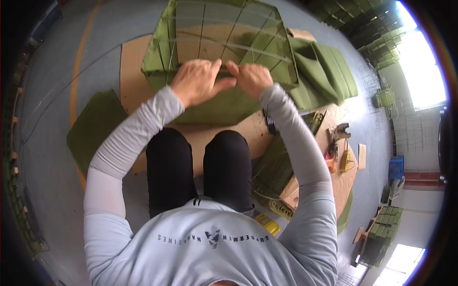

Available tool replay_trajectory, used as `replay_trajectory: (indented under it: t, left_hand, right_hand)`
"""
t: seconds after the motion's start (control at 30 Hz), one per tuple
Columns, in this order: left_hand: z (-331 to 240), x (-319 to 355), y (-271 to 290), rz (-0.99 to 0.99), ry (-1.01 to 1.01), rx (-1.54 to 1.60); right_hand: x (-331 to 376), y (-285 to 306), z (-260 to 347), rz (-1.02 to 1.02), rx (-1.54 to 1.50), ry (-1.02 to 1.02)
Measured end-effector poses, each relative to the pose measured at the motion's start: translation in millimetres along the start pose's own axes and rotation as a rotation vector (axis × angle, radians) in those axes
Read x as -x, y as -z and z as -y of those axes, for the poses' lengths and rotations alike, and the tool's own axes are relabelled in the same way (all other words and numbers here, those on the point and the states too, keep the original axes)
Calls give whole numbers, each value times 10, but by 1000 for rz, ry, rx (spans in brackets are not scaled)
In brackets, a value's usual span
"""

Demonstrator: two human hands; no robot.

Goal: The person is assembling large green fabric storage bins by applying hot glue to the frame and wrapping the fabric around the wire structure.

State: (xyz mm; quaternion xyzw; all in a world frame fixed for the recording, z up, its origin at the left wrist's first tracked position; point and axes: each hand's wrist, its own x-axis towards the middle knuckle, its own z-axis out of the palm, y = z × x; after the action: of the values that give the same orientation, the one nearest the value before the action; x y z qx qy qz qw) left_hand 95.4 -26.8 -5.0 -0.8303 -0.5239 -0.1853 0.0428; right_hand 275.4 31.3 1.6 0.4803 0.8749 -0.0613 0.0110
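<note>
In front of my knees stands a green fabric box (217, 109) with an open top and a thin wire frame showing along its walls. My left hand (196, 83) and my right hand (252, 78) are close together at the middle of its near upper edge. The fingers of both curl over that edge, gripping the fabric and the wire in it, with the thumbs toward each other. The palms hide part of the rim. Thin strands cross the box's opening above my hands.
Flat brown cardboard (131, 62) lies under the box. Folded green fabric (324, 71) is piled to the right, and a green sheet (98, 124) lies left. Beside my right arm, a board (341, 178) carries yellow-handled pliers (345, 161). Green stacks (381, 233) stand farther right.
</note>
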Motion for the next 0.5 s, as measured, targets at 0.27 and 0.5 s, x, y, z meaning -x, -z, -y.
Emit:
replay_trajectory:
  t: [0.27,0.5]
  left_hand:
    - [516,-483,-298,470,-43,692]
    - [-16,-162,-74,-559,-18,31]
  right_hand:
    - [-828,22,-87,337,-231,-45]
    - [48,128,-66,-781,-158,222]
